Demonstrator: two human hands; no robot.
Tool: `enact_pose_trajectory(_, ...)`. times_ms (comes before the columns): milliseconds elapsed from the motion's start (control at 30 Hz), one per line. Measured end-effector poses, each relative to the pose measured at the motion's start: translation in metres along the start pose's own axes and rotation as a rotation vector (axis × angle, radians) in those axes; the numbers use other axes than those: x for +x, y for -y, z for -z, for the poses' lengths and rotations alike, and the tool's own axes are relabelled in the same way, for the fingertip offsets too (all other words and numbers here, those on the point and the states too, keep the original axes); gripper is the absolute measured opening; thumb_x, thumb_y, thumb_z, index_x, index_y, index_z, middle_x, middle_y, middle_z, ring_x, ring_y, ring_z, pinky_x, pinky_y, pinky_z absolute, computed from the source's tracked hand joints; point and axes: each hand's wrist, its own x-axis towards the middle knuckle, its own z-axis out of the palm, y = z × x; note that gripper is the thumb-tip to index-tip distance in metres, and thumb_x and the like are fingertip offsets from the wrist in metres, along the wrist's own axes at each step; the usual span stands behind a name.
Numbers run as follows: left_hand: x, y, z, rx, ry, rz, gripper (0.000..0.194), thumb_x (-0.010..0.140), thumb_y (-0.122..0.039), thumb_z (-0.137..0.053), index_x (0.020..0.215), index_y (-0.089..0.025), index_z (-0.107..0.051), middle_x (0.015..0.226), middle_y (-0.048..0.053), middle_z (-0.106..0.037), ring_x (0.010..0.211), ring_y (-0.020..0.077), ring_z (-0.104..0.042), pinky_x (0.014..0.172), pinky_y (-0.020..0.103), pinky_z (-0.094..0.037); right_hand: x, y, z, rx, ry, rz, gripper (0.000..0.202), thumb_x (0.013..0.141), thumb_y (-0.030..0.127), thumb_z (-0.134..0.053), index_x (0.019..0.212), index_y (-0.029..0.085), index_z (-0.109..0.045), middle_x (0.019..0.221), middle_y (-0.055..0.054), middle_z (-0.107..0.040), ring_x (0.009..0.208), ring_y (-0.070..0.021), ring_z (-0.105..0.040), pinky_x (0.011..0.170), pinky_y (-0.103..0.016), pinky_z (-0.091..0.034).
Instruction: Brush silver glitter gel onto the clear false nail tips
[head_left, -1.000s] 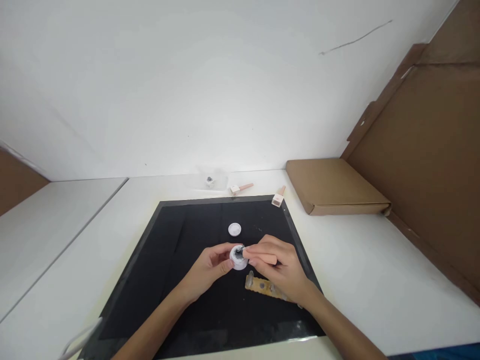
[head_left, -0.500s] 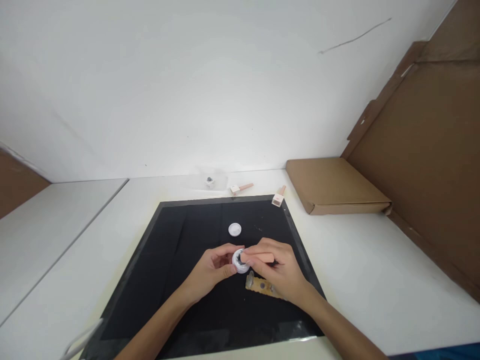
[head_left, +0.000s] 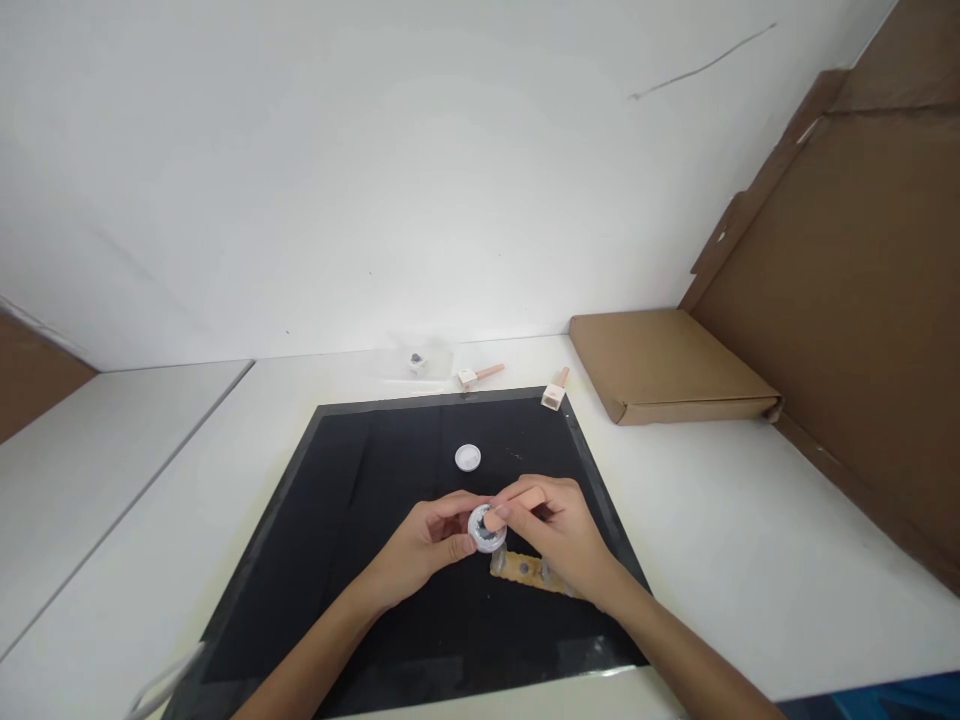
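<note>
My left hand (head_left: 439, 540) is closed around the side of a small round white jar (head_left: 487, 541), tilted so that its mouth faces up. Grey-black matter shows inside the jar's opening. Between the thumb and fingers of my right hand (head_left: 559, 525) is a peach-coloured stick (head_left: 521, 506), its lower end at the jar's mouth. Whether that end touches the contents I cannot tell. Just below my right hand lies a yellowish strip (head_left: 517, 568) with dark round spots and clear bits on it, partly covered by the hand. Beyond the hands rests a round white lid (head_left: 468, 458).
A black mat (head_left: 405, 450) covers the middle of the white table. At its far edge lie two white blocks with peach handles (head_left: 553, 397) (head_left: 469, 378) and a clear tray (head_left: 439, 365) with something grey. A flat cardboard box (head_left: 675, 370) stands at the right.
The peach stick has changed its angle, its upper end now raised towards the far side. The jar has shifted slightly right and nearer to me. The view has moved a little.
</note>
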Motion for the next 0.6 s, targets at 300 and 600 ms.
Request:
enact_pose_trajectory(300, -0.0007, 0.0024, 0.002, 0.005, 0.008, -0.021, 0.042, 0.071, -0.041, -0.071, 0.108, -0.02, -0.069, 0.102, 0.008, -0.065, 0.095, 0.0237, -0.056, 0.083, 0.034, -0.041, 0.0003, 0.001, 0.0012, 0.125, 0.007, -0.136, 0.028, 0.081, 0.03, -0.065, 0.056, 0.017, -0.066, 0.066, -0.004, -0.073, 0.057, -0.0139, -0.064, 0.051, -0.024, -0.049)
enact_pose_trajectory(600, -0.0033, 0.0041, 0.0045, -0.02, -0.036, 0.001, 0.044, 0.068, -0.042, -0.073, 0.106, -0.019, -0.07, 0.101, 0.007, -0.065, 0.094, 0.023, -0.056, 0.083, 0.032, -0.041, -0.0007, -0.0036, 0.004, 0.214, -0.097, -0.273, 0.035, 0.082, 0.043, -0.061, 0.061, 0.015, -0.066, 0.05, 0.001, -0.058, 0.034, -0.0048, -0.038, 0.032, -0.018, -0.029)
